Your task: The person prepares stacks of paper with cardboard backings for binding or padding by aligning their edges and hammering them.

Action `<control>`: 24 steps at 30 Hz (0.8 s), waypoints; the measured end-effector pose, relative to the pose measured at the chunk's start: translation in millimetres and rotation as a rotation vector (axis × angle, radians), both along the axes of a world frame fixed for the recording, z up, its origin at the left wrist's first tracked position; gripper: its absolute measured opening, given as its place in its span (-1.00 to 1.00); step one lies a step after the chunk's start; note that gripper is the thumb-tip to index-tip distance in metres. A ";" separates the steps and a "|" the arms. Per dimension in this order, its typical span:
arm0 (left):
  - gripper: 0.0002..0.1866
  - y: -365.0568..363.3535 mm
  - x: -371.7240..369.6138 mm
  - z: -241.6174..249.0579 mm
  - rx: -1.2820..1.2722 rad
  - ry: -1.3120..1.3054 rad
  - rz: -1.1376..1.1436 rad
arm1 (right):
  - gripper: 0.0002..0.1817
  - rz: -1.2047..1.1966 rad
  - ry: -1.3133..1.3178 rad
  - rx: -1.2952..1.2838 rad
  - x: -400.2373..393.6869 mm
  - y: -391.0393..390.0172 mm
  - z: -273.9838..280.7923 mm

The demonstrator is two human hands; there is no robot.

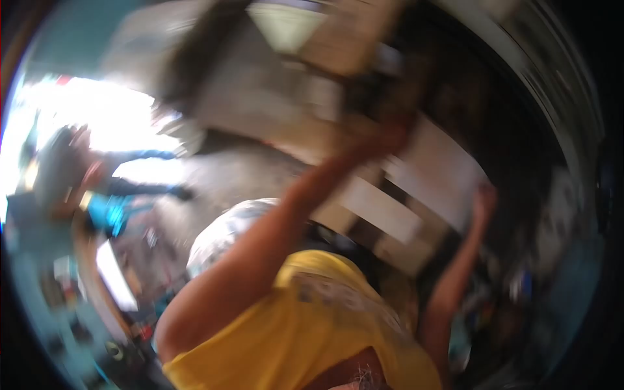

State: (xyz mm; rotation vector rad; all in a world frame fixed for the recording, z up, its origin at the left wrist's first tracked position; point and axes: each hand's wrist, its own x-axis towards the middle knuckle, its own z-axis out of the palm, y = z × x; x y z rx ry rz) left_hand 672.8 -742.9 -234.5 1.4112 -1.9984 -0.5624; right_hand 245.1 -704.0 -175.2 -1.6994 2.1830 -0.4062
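Observation:
The frame is smeared by motion. My left hand point(395, 133) reaches forward over the upper middle, by the far end of a large pale sheet point(442, 169); its fingers are blurred into the dark background. At the sheet's near right corner is my right hand point(484, 195), touching or just beside that edge; its fingers are too blurred to read. A narrower white panel point(380, 209) lies nearer my body, with brown board pieces point(409, 250) around it.
Boxes and boards point(351, 36) stand at the top. A person point(65, 169) is at the left by a bright opening, near a turquoise object point(107, 211). A white bundle point(227, 234) sits beside my left arm. Blurred clutter lies at lower left and right.

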 end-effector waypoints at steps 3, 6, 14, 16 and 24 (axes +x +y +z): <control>-0.51 54.8 -35.6 53.2 -0.071 0.002 0.191 | -0.50 -0.331 -0.287 0.175 -28.0 36.7 -48.3; -0.56 93.5 -45.3 58.1 0.086 -0.006 0.290 | -0.55 -0.270 -0.336 -0.029 -13.4 62.4 -23.4; -0.22 62.8 -80.1 83.6 0.553 0.054 0.384 | -0.45 -0.188 -0.859 0.468 -78.8 42.7 -17.8; -0.13 55.7 -73.2 101.7 0.711 0.118 0.356 | -0.46 -0.228 -0.910 0.440 -86.0 42.4 -25.8; -0.71 65.3 -61.8 7.2 0.364 0.274 0.350 | -0.62 -0.142 -1.063 0.300 -68.1 65.6 -26.0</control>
